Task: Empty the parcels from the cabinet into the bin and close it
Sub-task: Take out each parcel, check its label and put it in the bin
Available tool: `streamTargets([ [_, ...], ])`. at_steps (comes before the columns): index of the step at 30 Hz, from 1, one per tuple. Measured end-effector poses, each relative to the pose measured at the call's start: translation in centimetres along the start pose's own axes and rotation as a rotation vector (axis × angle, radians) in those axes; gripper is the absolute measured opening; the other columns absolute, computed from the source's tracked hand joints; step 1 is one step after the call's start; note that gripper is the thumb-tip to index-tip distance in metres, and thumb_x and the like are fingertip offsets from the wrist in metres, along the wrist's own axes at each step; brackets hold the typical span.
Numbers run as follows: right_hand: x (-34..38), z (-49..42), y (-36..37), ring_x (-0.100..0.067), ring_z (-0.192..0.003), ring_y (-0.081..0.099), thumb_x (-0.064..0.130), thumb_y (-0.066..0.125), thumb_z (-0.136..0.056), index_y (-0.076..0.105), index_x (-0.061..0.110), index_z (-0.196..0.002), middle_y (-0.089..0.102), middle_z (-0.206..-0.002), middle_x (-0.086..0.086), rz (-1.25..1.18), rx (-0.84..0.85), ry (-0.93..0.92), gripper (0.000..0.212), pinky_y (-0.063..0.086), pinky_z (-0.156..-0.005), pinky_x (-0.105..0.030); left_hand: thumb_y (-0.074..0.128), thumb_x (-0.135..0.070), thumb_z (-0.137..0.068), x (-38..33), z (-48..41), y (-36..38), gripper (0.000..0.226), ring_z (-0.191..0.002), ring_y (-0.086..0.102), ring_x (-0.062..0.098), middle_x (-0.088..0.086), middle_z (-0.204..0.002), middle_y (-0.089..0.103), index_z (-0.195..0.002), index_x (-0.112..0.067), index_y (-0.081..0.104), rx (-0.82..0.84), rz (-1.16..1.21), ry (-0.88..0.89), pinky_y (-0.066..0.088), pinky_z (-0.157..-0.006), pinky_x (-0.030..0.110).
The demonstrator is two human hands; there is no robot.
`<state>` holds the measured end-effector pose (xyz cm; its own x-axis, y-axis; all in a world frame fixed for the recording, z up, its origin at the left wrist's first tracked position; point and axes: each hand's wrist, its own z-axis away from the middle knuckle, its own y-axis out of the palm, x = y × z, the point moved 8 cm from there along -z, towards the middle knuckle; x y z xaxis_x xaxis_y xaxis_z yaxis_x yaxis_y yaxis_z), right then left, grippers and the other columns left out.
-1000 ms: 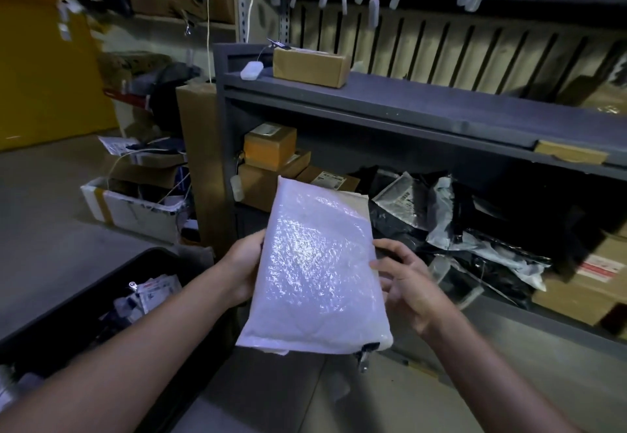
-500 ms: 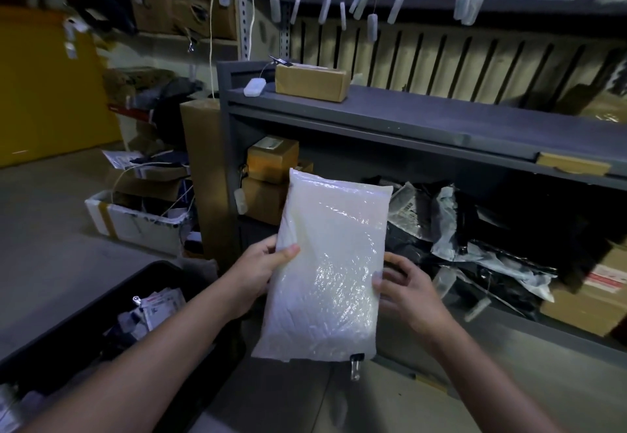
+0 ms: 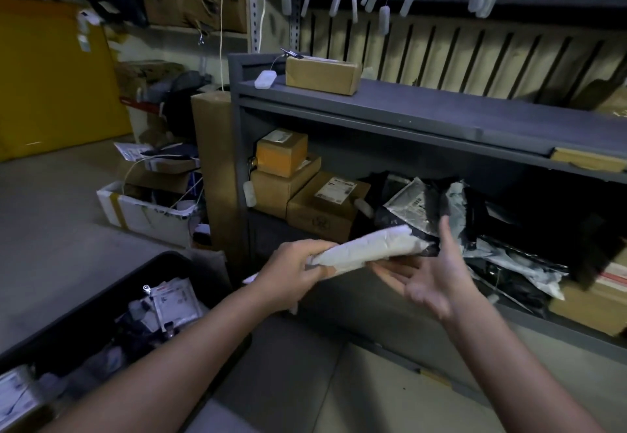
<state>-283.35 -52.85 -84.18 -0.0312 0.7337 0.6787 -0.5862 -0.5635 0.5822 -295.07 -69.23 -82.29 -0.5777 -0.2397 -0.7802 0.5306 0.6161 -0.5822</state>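
Nearest to me, at the lower left of the frame, the black bin is standing open on the floor, and I'm seeing a few labelled packets lying in it, so part of the emptying looks done. Moving up to the middle of the frame, my left grip is clamped on the near end of the white padded parcel, which is hanging in the air almost flat, in front of the cabinet and not over the bin. My right grip is spread apart, fingers straight and palm up, just under the parcel's far end; I cannot tell whether it is touching.

Behind that, the grey cabinet is holding plenty. Cardboard boxes are stacked at the left of its shelf, and grey and black mailing bags are piled toward the right of the frame. One more brown box is sitting on the cabinet's top.

I'm judging this as early to midway: this parcel needs to go into the bin, most of the shelf is waiting, and the closing has not been done. I'm seeing no lid or door.
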Motion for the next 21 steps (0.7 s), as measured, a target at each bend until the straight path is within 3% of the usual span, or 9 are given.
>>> streamTargets([
  [3,-0.8,-0.5,-0.9,-0.038,-0.082,0.071,0.038,0.065,-0.090,0.062,-0.007,-0.117,0.066,-0.107,-0.028,0.113,-0.083,0.036,0.053,0.063,-0.061,-0.043,0.070,-0.018,-0.090,-0.4,0.4,0.3,0.040,-0.107,0.058,-0.001,-0.017,-0.113,0.065,-0.126,-0.032,0.066,0.043,-0.072,0.083,0.053,-0.093,0.037],
  [5,-1.5,-0.7,-1.3,-0.029,-0.064,0.071,0.016,0.060,-0.090,0.064,-0.010,-0.114,0.069,-0.091,-0.025,0.216,-0.120,0.060,0.036,0.062,-0.056,-0.037,0.073,-0.020,-0.087,-0.3,0.7,0.8,0.039,-0.107,0.058,-0.002,-0.018,-0.113,0.064,-0.124,-0.035,0.067,0.083,-0.077,0.104,0.052,-0.094,0.034],
  [8,-1.3,-0.6,-1.8,-0.021,-0.050,0.060,0.005,0.050,-0.088,0.061,0.001,-0.095,0.061,-0.070,-0.013,0.330,-0.136,-0.001,0.013,0.051,-0.044,-0.026,0.080,-0.040,-0.080,1.4,0.8,0.8,0.043,-0.116,0.053,-0.007,-0.024,-0.120,0.061,-0.120,-0.045,0.066,0.198,-0.077,0.016,0.046,-0.101,0.027],
  [11,-0.4,-0.4,-2.6,-0.023,-0.061,0.055,0.013,0.061,-0.074,0.058,0.006,-0.095,0.055,-0.081,-0.012,0.399,-0.119,-0.072,0.023,0.046,-0.055,-0.029,0.071,-0.064,-0.075,3.6,0.9,-1.8,0.059,-0.127,0.051,0.005,-0.019,-0.135,0.056,-0.129,-0.044,0.058,0.190,0.071,-0.219,0.041,-0.107,0.033],
  [14,-0.2,0.3,-2.3,-0.025,-0.061,0.063,0.015,0.066,-0.062,0.064,0.002,-0.094,0.065,-0.078,-0.014,0.419,-0.010,-0.045,0.034,0.052,-0.055,-0.028,0.052,-0.064,-0.088,7.1,1.4,-5.1,0.062,-0.133,0.046,0.021,-0.005,-0.142,0.049,-0.141,-0.031,0.048,0.002,0.264,-0.534,0.035,-0.108,0.040],
  [16,-0.5,0.8,-1.7,-0.027,-0.060,0.068,0.012,0.066,-0.064,0.066,0.000,-0.093,0.069,-0.078,-0.017,0.411,0.093,-0.007,0.032,0.055,-0.052,-0.030,0.054,-0.064,-0.090,9.1,2.3,-4.7,0.062,-0.128,0.051,0.026,-0.001,-0.141,0.051,-0.141,-0.030,0.048,0.055,0.330,-0.682,0.039,-0.106,0.044],
  [18,-0.8,0.7,-1.2,-0.030,-0.065,0.068,0.010,0.067,-0.055,0.069,-0.001,-0.096,0.069,-0.084,-0.021,0.413,0.178,-0.011,0.042,0.057,-0.055,-0.034,0.070,-0.065,-0.077,10.0,2.5,-3.4,0.071,-0.118,0.060,0.028,0.004,-0.133,0.062,-0.135,-0.025,0.056,0.145,0.439,-0.706,0.045,-0.105,0.046],
  [21,-0.6,-0.3,-1.3,-0.029,-0.068,0.065,0.007,0.063,-0.056,0.068,-0.001,-0.102,0.065,-0.090,-0.022,0.531,0.166,-0.085,0.047,0.055,-0.061,-0.033,0.090,-0.046,-0.061,9.9,2.0,-3.3,0.081,-0.105,0.070,0.029,0.007,-0.115,0.073,-0.130,-0.015,0.060,0.122,0.567,-0.617,0.051,-0.100,0.049],
])
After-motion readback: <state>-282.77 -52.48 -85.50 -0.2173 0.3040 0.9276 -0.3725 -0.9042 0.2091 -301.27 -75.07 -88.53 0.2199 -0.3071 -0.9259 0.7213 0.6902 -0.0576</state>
